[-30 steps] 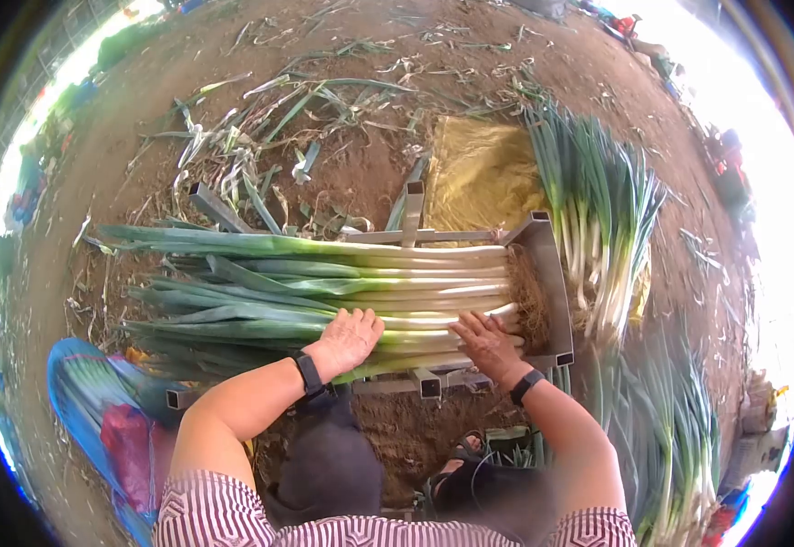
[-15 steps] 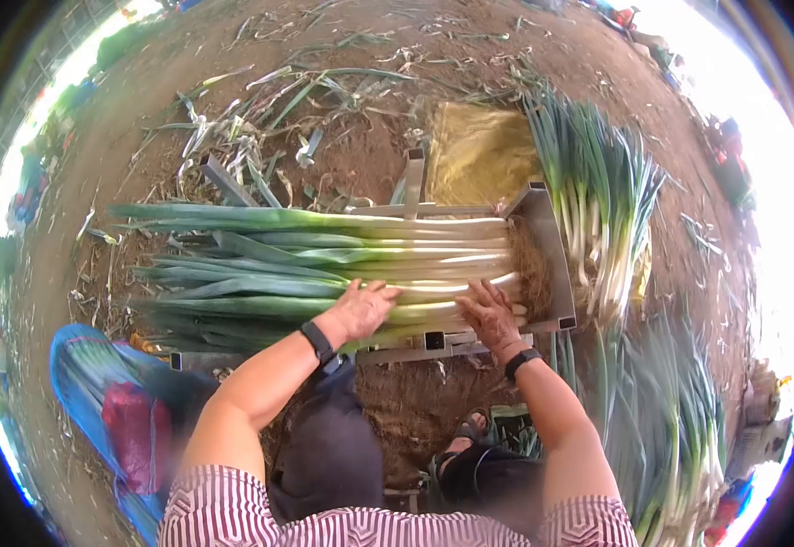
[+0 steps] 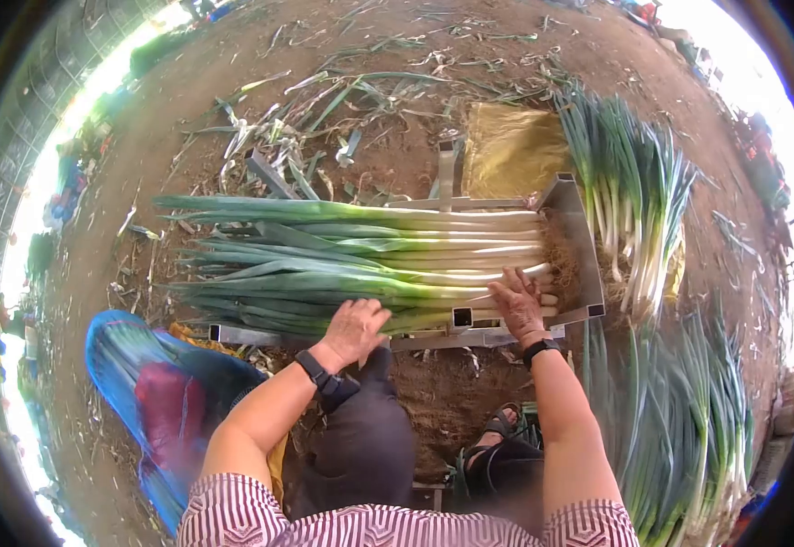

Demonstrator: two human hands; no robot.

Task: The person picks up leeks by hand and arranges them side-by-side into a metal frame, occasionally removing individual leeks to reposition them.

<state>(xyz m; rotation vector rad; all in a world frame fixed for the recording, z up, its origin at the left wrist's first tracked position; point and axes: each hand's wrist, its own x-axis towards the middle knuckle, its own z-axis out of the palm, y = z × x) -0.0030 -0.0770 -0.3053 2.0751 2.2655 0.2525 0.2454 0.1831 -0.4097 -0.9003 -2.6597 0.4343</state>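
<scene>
A row of long green onions (image 3: 470,236) lies side by side on a metal frame (image 3: 588,242), with leaves to the left and roots against the upright plate at right. My right hand (image 3: 517,305) rests on the white stalks near the roots, fingers spread. At the near edge of the pile, my left hand (image 3: 353,330) touches the lower green leaves, its fingers stretched out and partly bent. Neither hand lifts an onion. The undersides of my fingers are partly hidden.
More green onions lie in piles at the upper right (image 3: 629,201) and lower right (image 3: 670,428). A yellow sheet (image 3: 515,150) is behind the frame. At the left sits a blue bag (image 3: 119,346). Leaf scraps (image 3: 278,137) litter the soil.
My left hand has drawn back from the top of the stalks to the pile's near edge. My right hand stays by the root end. The whole view has shifted, so things sit further right.
</scene>
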